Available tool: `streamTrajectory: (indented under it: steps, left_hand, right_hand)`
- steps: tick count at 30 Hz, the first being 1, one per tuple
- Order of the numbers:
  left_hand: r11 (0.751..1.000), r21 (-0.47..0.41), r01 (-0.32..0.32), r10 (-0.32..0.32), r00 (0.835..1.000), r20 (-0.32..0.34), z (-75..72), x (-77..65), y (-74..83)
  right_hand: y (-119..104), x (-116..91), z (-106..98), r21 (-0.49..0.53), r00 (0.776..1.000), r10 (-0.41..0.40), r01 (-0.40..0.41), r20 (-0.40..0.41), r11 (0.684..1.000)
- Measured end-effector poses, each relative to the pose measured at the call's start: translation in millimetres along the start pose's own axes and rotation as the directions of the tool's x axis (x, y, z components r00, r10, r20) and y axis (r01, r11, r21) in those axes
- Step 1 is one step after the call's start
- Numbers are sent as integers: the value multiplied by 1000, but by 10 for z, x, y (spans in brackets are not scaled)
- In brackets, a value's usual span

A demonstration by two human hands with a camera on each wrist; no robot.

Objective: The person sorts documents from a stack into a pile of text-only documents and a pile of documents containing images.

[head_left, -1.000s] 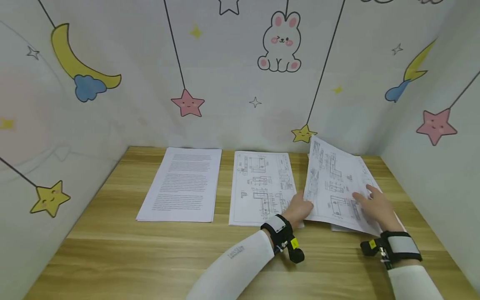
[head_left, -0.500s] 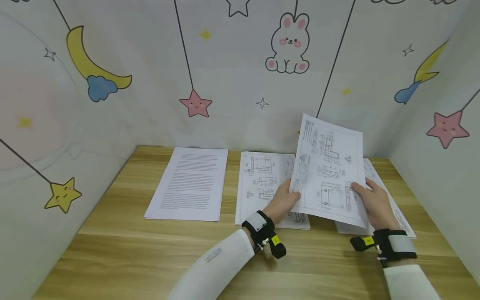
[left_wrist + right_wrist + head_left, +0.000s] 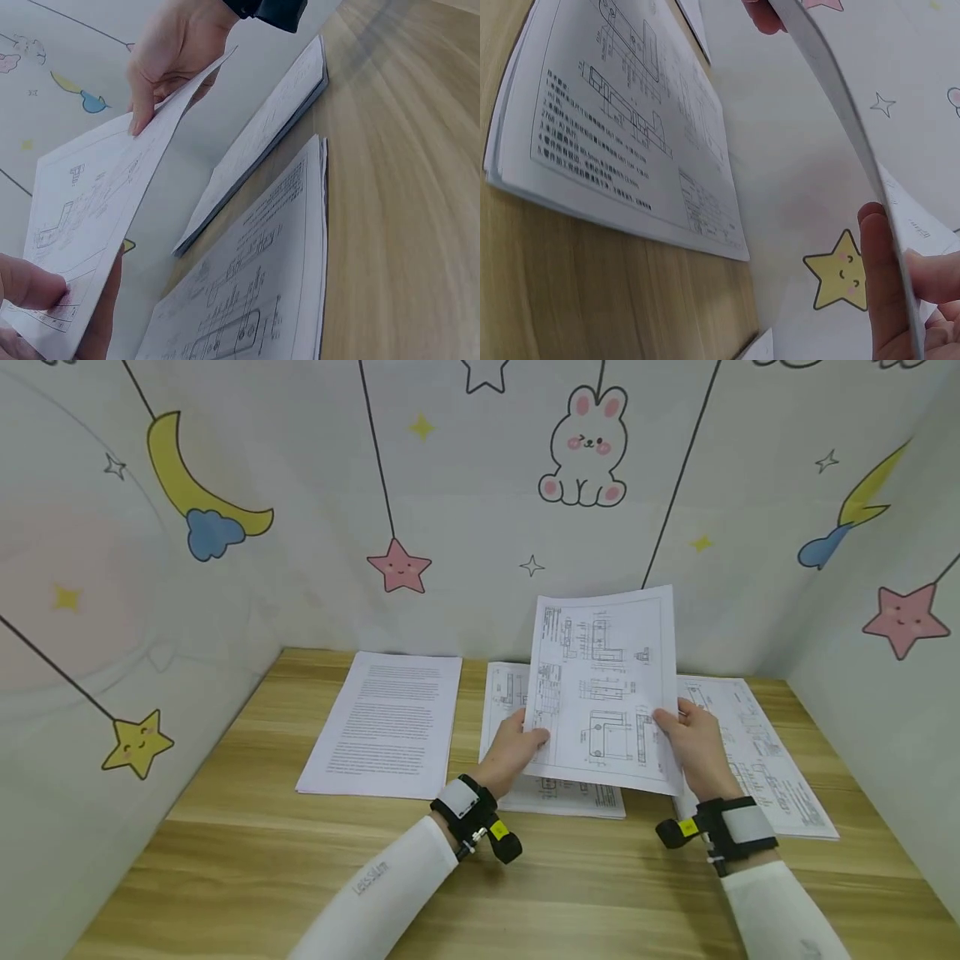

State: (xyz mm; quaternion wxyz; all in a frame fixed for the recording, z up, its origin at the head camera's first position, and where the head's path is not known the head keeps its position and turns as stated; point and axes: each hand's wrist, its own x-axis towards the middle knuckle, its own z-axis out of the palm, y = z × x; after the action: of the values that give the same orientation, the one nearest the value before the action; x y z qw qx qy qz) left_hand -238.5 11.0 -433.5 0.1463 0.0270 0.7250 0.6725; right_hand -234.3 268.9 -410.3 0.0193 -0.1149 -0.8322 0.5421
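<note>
A thin drawing sheet or small bundle of them (image 3: 600,681), printed with technical part views, is held up over the table, tilted toward the head camera. My left hand (image 3: 512,750) pinches its lower left edge, thumb on the printed face. At the lower right edge my right hand (image 3: 699,747) grips it likewise; in the right wrist view the fingers (image 3: 881,281) lie behind the paper. Below it, a stack of drawings (image 3: 558,795) is partly covered by the held paper. Another drawing stack (image 3: 776,772) lies to the right, partly behind my right hand.
A stack of text pages (image 3: 382,727) lies at the left of the wooden table (image 3: 247,860). A white backdrop (image 3: 480,510) with cartoon stars, a moon and a rabbit stands behind and along both sides.
The drawing paper has been lifted off the right stack and carried left until it is over the middle stack. Both hands moved left with it; my right hand now grips its edge.
</note>
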Motion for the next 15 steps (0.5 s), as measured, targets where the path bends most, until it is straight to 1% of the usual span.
streamTrajectory:
  steps: [3,5,10,15]
  left_hand:
    - [999,15,30,-30,998,-47,-120,-20,-9]
    - [999,16,40,-39,997,-67,-188,-28,-20]
    - [996,48,75,-71,994,-88,-327,-39,-51]
    - [981,132,143,-130,986,-104,-451,-59,-93]
  right_hand:
    - [-41,0,111,-9,1000,2,-1,24,1000]
    - [-52,2,177,-19,999,8,-8,38,1000]
    - [-21,38,299,-59,997,8,-4,73,998]
    - [26,64,396,-102,993,10,2,116,995]
